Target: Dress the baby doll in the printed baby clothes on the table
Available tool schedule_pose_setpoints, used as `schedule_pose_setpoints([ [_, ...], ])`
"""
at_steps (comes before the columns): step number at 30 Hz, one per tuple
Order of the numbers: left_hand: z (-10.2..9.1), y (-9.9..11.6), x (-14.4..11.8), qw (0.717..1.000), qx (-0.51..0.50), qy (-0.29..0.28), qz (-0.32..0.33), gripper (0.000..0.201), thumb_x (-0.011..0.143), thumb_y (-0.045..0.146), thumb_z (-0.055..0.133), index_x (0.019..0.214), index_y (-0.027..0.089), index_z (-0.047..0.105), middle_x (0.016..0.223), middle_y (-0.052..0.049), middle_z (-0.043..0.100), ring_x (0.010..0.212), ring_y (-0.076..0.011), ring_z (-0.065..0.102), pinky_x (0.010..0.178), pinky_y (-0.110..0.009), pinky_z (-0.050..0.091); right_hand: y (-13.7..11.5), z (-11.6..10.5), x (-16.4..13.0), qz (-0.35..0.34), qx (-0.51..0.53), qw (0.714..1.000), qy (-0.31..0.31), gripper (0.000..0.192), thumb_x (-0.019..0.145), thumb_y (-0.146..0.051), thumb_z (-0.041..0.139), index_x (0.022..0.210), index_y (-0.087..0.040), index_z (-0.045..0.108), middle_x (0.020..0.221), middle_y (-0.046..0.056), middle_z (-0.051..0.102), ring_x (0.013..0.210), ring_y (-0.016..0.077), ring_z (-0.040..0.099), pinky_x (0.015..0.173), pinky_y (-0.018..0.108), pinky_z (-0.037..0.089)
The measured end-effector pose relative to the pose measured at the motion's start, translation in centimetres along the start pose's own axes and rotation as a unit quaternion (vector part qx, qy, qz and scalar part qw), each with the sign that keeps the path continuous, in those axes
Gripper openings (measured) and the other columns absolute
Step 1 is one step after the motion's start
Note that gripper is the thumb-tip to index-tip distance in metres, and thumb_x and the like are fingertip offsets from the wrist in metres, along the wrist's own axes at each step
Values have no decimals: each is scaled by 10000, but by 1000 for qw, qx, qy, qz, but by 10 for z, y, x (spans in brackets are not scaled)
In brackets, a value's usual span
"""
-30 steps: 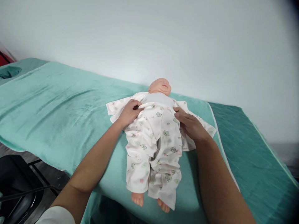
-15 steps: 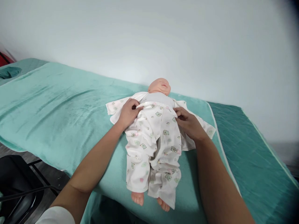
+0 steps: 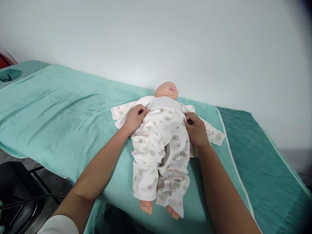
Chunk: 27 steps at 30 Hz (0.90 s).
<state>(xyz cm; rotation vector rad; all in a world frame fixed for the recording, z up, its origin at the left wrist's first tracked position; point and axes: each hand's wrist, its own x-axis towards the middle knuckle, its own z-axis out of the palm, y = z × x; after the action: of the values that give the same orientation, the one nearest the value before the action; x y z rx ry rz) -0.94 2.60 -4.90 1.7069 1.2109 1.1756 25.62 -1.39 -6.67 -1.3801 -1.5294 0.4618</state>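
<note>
A baby doll [image 3: 167,90] lies on its back, head toward the wall and feet toward me. White trousers [image 3: 149,152] printed with small green animals cover its legs up to the grey-white torso, with both feet showing below the cuffs. My left hand [image 3: 136,117] pinches the waistband at the doll's hip on the left. On the opposite side, my right hand [image 3: 195,128] has its fingers curled onto the trousers' waist edge. A matching printed jacket [image 3: 122,111] lies spread beneath the doll, its sleeves stretched out to both sides.
A light green cover [image 3: 73,110] lies over a padded bed, with a darker green cover [image 3: 253,156] at the right. The white wall [image 3: 156,42] runs behind the bed. A black folding chair [image 3: 19,195] stands at the lower left.
The trousers and the doll's feet have shifted slightly to the right. My right hand has turned a little, its wrist moving left, while my left hand stays at the waistband.
</note>
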Motion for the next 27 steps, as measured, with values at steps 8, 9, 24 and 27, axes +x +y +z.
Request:
schedule_pose_setpoints([
  [8,-7,-2,2,995,-31,-94,-13,106,873,297,569,823,204,567,811,3,567,732,-132,482,668,-265,389,-5,-6,0,32,-165,986,-3,223,813,-342,577,645,-245,467,633,-2,499,625,174,425,617,329,323],
  [9,-10,-2,2,993,-23,-112,-15,108,867,290,562,804,203,561,790,7,554,711,-130,466,643,-264,373,-5,-7,0,43,-175,984,-11,243,822,-359,572,637,-246,461,607,-2,499,605,174,418,604,328,313],
  [24,0,-6,1,995,95,-1,-23,133,855,201,526,774,226,423,659,32,482,649,-149,431,629,-287,292,-7,-8,-2,97,-157,981,-65,144,813,-273,491,924,-257,582,813,25,644,782,233,554,698,330,381],
  [27,4,-8,3,994,62,44,-75,97,855,184,515,839,233,432,635,48,481,614,-139,438,626,-271,300,-3,-8,-1,112,-134,982,-67,175,783,-251,500,929,-249,597,868,18,663,831,224,576,735,327,406],
])
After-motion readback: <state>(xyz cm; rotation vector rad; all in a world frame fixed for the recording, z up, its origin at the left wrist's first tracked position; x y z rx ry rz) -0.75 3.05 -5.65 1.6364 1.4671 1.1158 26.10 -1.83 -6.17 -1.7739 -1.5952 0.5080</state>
